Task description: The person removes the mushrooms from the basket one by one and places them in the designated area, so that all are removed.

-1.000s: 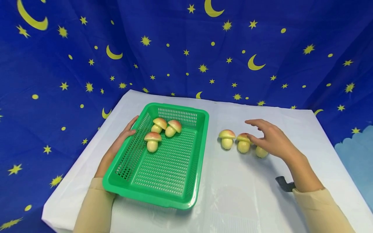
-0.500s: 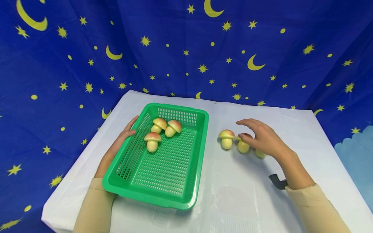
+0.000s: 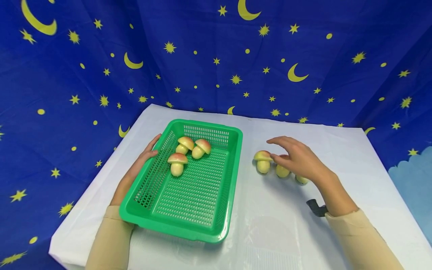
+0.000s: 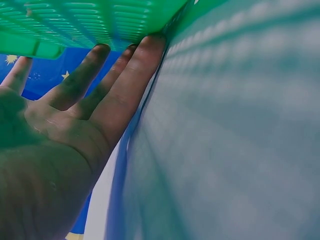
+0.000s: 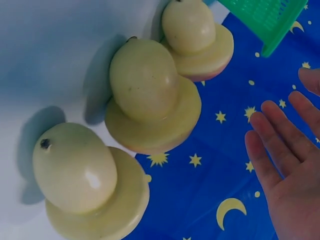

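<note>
My left hand lies along the left side of the green plastic basket, thumb at the rim. In the left wrist view its straight fingers reach up to the slotted wall. Three toy mushrooms with yellow and reddish caps sit inside: one in front, two behind it. My right hand hovers with spread, slightly bent fingers over a row of three more mushrooms on the table. The left mushroom shows best; the hand partly covers the middle mushroom and right mushroom. Nothing is in its grasp.
A white-covered table carries everything. Behind and to the left hangs a blue cloth with yellow moons and stars. A black curved piece sits at my right wrist.
My right hand has drifted left over the row, now covering more of the middle mushroom and bringing its thumb to the left mushroom's cap. The left hand and basket stay put.
</note>
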### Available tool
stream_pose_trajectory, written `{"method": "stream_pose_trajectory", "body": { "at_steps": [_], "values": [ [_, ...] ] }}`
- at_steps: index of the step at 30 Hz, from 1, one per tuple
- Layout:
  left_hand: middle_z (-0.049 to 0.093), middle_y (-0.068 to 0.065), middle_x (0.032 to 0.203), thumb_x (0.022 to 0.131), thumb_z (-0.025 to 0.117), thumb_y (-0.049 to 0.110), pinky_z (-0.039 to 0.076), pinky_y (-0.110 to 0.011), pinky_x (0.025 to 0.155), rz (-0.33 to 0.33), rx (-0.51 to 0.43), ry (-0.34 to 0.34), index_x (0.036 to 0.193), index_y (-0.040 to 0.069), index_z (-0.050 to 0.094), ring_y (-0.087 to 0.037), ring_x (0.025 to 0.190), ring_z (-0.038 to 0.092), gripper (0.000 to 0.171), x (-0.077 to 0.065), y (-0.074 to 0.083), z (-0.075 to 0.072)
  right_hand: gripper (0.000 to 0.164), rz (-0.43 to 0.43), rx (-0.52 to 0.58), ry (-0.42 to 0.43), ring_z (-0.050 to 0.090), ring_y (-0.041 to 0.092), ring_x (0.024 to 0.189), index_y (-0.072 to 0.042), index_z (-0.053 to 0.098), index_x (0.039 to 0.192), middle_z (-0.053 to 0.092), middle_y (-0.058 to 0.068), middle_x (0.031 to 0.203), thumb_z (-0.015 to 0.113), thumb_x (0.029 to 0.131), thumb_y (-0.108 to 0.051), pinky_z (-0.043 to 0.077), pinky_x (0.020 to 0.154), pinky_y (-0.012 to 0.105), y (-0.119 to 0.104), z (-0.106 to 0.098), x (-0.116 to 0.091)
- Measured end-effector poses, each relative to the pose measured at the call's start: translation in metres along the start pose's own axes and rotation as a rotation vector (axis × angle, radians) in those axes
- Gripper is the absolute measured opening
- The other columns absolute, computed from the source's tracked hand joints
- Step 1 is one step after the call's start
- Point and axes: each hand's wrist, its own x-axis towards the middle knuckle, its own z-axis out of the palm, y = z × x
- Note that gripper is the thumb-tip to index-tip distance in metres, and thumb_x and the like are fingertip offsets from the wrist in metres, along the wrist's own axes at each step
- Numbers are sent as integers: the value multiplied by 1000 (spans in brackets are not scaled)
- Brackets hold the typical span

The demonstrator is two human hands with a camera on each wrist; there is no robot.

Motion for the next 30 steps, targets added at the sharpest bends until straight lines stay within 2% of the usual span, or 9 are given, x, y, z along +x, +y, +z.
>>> {"method": "stream_pose_trajectory", "body": {
  "at_steps": [4,8,9,13,16,20,23,27,30],
  "values": [
    [1,-22,157,99,36,11,41,-28,100,-64,48,25,155,13,-5,-17,130,39,70,-10,15,17,41,-14,-22,0,52,19,118,-20,58,130,56,-3,130,66,91,-29,54,83,40,-3,1,4],
    [-2,-14,160,104,25,12,37,-27,103,-100,84,-10,156,21,-7,-27,141,19,61,-16,19,21,43,-26,-41,-2,54,19,115,-20,59,130,56,-2,130,67,90,-30,52,86,43,-6,3,7],
    [-2,-14,160,104,24,12,38,-27,102,-108,77,-8,156,22,-7,-26,141,20,61,-17,20,22,42,-31,-46,0,54,18,115,-20,59,130,56,-2,130,67,90,-30,52,86,43,-7,4,8],
    [0,-26,156,98,27,4,44,-26,96,-75,44,53,154,9,-7,-11,122,47,66,-9,18,22,41,-63,-57,14,53,18,117,-20,60,129,57,-3,129,68,90,-31,48,91,45,-10,5,14],
    [0,-30,154,95,29,3,45,-24,94,-44,37,57,153,5,-8,-5,114,51,68,-7,18,21,41,-82,-60,15,50,20,122,-18,61,128,58,-2,128,67,90,-31,42,98,47,-12,7,18],
    [0,-16,159,103,31,13,37,-26,102,-68,69,-7,156,19,-4,-19,137,30,64,-16,19,21,39,-83,-55,-2,50,19,122,-18,61,128,58,-3,128,65,91,-32,41,99,47,-14,9,22],
    [0,-6,161,106,29,21,31,-28,107,-99,90,-41,156,29,-1,-25,144,11,60,-22,19,21,38,-81,-47,-6,50,17,121,-20,61,128,58,-4,127,65,91,-32,42,99,46,-15,10,24],
    [1,-18,159,102,28,9,39,-27,101,-94,67,23,156,17,-6,-16,133,36,64,-12,19,20,38,-93,-33,-8,49,16,121,-21,61,128,57,-5,128,64,92,-32,42,99,45,-18,11,28],
    [0,-27,155,98,28,3,45,-28,96,-86,55,65,153,9,-10,-12,121,48,67,-4,17,19,38,-112,-17,-11,49,15,121,-22,60,129,57,-7,128,63,93,-33,42,99,44,-20,14,32]
  ]
}}
